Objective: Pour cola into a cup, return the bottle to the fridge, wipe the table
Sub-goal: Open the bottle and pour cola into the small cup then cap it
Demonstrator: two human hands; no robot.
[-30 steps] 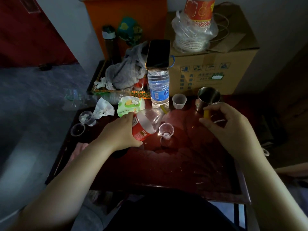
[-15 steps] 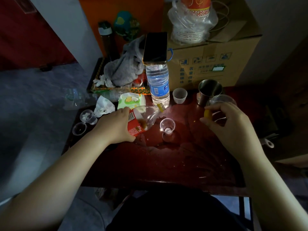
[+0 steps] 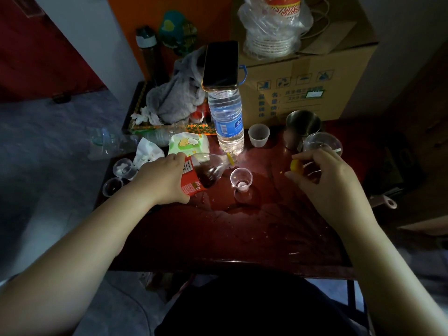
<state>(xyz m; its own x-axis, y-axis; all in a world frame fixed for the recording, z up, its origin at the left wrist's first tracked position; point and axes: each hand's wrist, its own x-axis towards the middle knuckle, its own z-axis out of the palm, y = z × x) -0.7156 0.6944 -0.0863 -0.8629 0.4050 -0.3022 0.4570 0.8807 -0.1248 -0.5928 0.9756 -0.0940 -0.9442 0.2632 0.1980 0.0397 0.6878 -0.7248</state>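
The left hand (image 3: 160, 180) curls round the label of the tilted cola bottle (image 3: 206, 173), whose neck points near the clear cup (image 3: 241, 179) on the tabletop (image 3: 242, 234), while the raised right hand (image 3: 324, 180) pinches the yellow cap (image 3: 297, 165) between thumb and fingers.

Dim overall. One bright pool of light on the worktop (image 3: 242, 226) at the foot of the water bottle (image 3: 226, 117), glinting off wet patches. Corners fall to near black. Floor (image 3: 60, 141) at left smeared and soft. Wide-angle bend at the edges; cardboard box (image 3: 303, 76) lines bow outward.
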